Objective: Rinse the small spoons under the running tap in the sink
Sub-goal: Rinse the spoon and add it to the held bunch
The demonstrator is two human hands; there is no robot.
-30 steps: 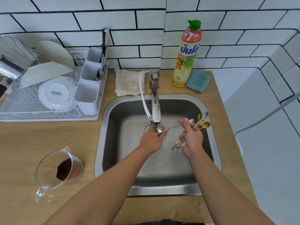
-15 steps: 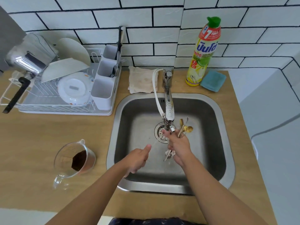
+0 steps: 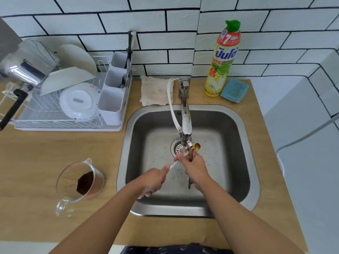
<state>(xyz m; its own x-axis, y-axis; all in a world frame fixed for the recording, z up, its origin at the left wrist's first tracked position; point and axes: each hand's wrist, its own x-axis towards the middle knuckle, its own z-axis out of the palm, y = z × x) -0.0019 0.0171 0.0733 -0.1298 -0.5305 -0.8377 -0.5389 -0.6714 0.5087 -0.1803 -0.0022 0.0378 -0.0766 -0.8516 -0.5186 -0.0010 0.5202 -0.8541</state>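
Over the middle of the sink [image 3: 244, 129], the right hand [image 3: 195, 168] is clenched round a bunch of small spoons [image 3: 194, 150]. The bunch stands roughly upright, long axis running away from the person: gold bowls point up toward the tap spout [image 3: 186, 125], handle ends poke out below the fist. The left hand [image 3: 153, 181] grips a pale, thin spoon handle [image 3: 173, 165] that slants up and right, its far end meeting the right hand's fingers under the spout. The spout and its white hose [image 3: 171, 105] hide part of the drain [image 3: 177, 146] and overlap the spoon bowls. Whether water is flowing is hard to make out. Behind the sink lie a beige cloth [image 3: 155, 90], a dish soap bottle [image 3: 222, 59] and a blue sponge [image 3: 234, 90]. To the left stand a dish rack [image 3: 69, 123] with plates and a glass jug [image 3: 79, 182] holding something dark.
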